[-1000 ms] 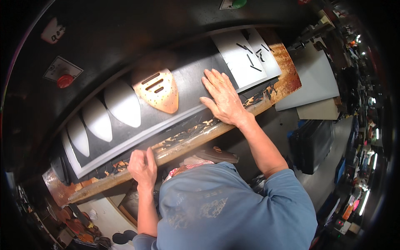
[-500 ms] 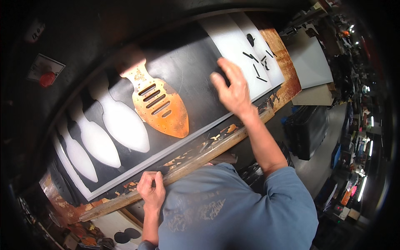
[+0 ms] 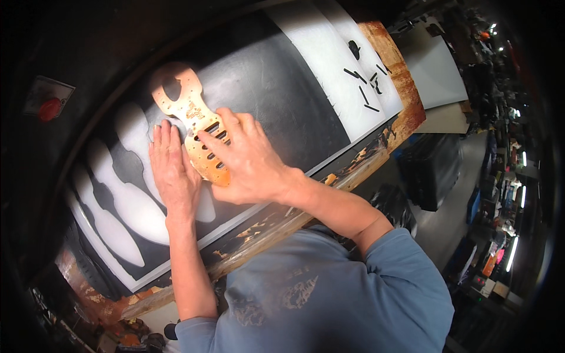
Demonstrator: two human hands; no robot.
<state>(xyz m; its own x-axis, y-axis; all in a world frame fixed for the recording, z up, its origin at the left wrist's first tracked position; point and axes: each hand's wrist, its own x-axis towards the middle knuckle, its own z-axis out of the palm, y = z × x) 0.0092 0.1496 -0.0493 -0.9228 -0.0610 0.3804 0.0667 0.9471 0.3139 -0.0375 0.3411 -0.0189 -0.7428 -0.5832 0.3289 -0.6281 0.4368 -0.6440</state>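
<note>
An orange-tan cutting die with a forked top and a row of slots lies on a black sheet. My right hand is over its lower half, with fingers on the slotted face and along the right edge. My left hand lies flat with straight fingers along the die's left edge. The die's lower tip is hidden under my right hand. White shapes of similar outline show in the sheet to the left, one partly covered by my left hand.
A white board with small black scraps is at the right. A worn wooden rail runs along the near edge. The dark machine body bears a red button at far left. Beyond the table's right end is a black bulky thing.
Both hands have come to the die: the left up from the near rail, the right leftward from above the sheet. The die has shifted left, toward the nearest white shape.
</note>
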